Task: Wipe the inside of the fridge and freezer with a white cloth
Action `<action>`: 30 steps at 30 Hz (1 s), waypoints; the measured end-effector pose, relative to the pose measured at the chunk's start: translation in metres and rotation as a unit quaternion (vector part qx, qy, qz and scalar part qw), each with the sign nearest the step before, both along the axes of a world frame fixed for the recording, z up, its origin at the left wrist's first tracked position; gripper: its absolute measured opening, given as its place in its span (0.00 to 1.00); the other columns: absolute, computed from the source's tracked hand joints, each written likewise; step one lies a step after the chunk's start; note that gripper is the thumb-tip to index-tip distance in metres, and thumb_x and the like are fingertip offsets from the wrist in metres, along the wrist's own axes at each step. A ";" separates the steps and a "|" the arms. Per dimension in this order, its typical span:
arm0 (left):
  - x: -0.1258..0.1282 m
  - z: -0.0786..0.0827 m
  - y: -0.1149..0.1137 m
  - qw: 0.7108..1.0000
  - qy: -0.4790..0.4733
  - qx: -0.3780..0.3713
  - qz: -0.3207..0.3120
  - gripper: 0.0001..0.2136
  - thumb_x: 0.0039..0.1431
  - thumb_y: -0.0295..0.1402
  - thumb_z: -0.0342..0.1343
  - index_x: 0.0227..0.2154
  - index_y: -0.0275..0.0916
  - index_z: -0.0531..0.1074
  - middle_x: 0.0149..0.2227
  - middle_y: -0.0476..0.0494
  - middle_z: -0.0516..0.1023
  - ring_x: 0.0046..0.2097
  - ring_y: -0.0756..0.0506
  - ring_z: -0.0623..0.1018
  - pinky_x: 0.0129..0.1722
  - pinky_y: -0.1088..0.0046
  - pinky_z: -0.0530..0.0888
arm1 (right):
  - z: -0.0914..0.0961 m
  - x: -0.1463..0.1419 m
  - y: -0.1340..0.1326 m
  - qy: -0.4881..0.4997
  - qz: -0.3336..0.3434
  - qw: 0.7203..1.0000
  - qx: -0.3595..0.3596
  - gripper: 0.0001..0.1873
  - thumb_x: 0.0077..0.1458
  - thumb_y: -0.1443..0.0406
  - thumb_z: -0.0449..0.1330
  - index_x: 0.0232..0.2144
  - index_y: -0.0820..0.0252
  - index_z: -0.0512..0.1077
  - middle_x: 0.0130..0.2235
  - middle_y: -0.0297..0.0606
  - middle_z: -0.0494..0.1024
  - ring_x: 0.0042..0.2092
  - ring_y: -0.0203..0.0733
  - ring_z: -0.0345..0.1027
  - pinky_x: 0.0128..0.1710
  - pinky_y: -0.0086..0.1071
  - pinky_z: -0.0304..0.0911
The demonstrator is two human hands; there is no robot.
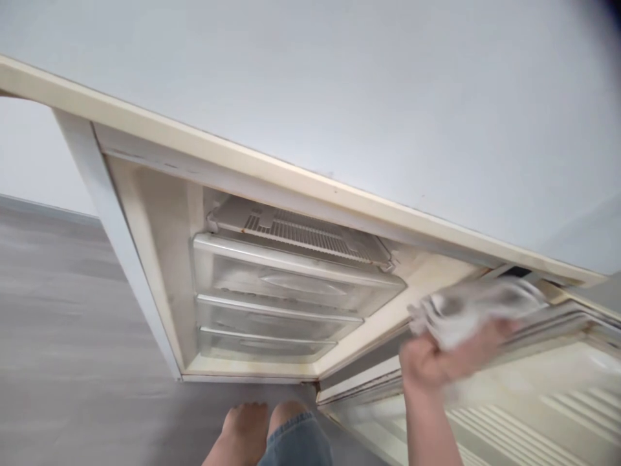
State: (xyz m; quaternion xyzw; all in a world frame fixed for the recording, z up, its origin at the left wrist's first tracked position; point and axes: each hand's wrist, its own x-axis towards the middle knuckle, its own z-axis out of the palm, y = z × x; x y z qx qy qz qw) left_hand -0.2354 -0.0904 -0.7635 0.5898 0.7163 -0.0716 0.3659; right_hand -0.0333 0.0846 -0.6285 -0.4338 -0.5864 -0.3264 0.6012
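Observation:
My right hand is closed round a bunched white cloth, blurred by motion. It presses the cloth against the yellowed frame of an open freezer cabinet, near the hinge side where the open door meets the body. Inside the cabinet are three clear plastic drawers stacked below a white wire rack. My left hand is out of view.
The white top of the cabinet fills the upper picture. Grey floor lies to the left, a white wall behind it. My bare feet and a jeans leg stand before the cabinet.

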 end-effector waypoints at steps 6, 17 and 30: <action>-0.001 -0.007 0.000 1.000 0.001 -0.011 0.003 0.21 0.52 0.20 0.49 0.50 0.29 0.73 0.52 0.28 0.77 0.54 0.33 0.76 0.53 0.55 0.73 | 0.016 -0.032 0.038 -0.097 -0.007 0.983 -0.158 0.31 0.58 0.65 0.46 0.64 0.64 0.53 0.63 0.51 0.61 0.68 0.54 0.40 0.62 0.62 0.32; -0.002 -0.007 0.000 1.000 -0.007 0.004 -0.007 0.20 0.53 0.22 0.46 0.47 0.29 0.75 0.48 0.28 0.79 0.51 0.32 0.78 0.49 0.53 0.75 | -0.057 -0.019 0.015 -0.065 0.033 0.970 -0.233 0.37 0.58 0.66 0.47 0.67 0.69 0.41 0.66 0.59 0.51 0.69 0.59 0.32 0.62 0.63 0.39; -0.004 -0.013 -0.005 1.000 -0.014 0.003 -0.004 0.21 0.52 0.22 0.47 0.48 0.33 0.74 0.49 0.33 0.80 0.52 0.33 0.78 0.51 0.54 0.74 | -0.263 -0.008 -0.030 -0.103 0.108 0.854 -0.499 0.33 0.59 0.66 0.38 0.66 0.68 0.47 0.63 0.52 0.58 0.68 0.53 0.39 0.65 0.54 0.41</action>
